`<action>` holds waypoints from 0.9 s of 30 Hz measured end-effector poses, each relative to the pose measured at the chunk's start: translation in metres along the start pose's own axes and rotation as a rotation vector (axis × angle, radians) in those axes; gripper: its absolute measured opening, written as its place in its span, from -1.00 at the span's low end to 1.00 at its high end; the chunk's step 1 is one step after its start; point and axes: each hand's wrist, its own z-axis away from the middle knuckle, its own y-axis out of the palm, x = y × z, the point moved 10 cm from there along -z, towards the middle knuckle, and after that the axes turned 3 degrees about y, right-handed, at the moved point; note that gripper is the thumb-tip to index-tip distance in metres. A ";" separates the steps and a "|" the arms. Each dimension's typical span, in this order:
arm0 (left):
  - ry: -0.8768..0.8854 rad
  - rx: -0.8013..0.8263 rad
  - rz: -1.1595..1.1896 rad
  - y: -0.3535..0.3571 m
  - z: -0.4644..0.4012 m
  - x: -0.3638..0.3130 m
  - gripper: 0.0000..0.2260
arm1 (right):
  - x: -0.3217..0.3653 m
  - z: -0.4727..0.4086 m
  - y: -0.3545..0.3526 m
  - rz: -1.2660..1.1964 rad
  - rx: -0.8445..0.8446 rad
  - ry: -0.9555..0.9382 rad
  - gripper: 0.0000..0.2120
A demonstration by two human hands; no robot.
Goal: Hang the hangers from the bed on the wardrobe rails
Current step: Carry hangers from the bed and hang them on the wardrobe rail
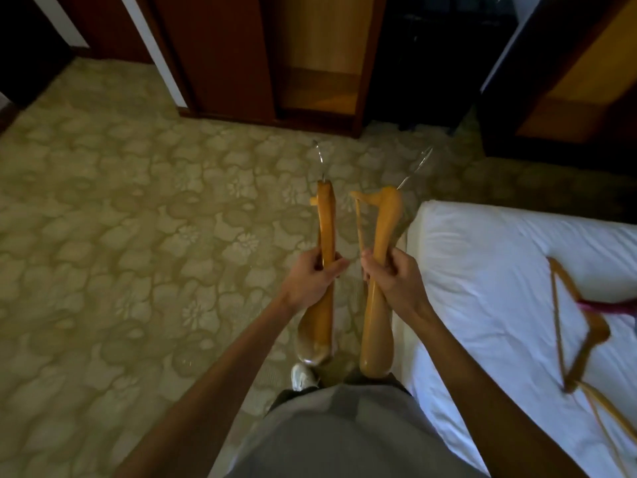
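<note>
Fingers of the left hand [312,276] curl round one wooden hanger [325,232]; the right hand [393,277] grips a second hanger [382,229], hooks toward twelve o'clock. Two more hangers [572,326] lie on the bed [482,263] at three o'clock.

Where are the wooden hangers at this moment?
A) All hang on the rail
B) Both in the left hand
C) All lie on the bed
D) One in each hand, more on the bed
D: the left hand grips one wooden hanger, the right hand grips another hanger, and more hangers lie on the bed.
</note>
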 end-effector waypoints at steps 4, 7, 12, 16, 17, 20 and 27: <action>-0.043 -0.017 -0.010 -0.035 -0.072 -0.006 -0.80 | 0.026 -0.073 0.010 0.032 -0.017 -0.018 -0.87; -0.065 -0.022 0.049 -0.056 -0.134 -0.011 -0.79 | 0.035 -0.133 0.009 0.018 -0.011 0.000 -0.93; -0.087 -0.013 0.116 -0.091 -0.268 -0.029 -0.77 | 0.056 -0.268 0.006 0.024 0.007 0.004 -0.92; -0.097 -0.029 0.082 -0.123 -0.378 -0.064 -0.78 | 0.101 -0.384 0.000 0.054 0.020 -0.019 -0.90; -0.094 -0.030 0.081 -0.131 -0.402 -0.074 -0.77 | 0.114 -0.411 -0.003 0.052 0.018 -0.023 -0.89; -0.051 -0.008 0.069 -0.158 -0.471 -0.105 -0.77 | 0.155 -0.487 -0.006 0.059 0.032 -0.066 -0.90; 0.037 -0.084 0.040 -0.231 -0.610 -0.153 -0.75 | 0.237 -0.638 0.010 0.130 0.052 -0.141 -0.93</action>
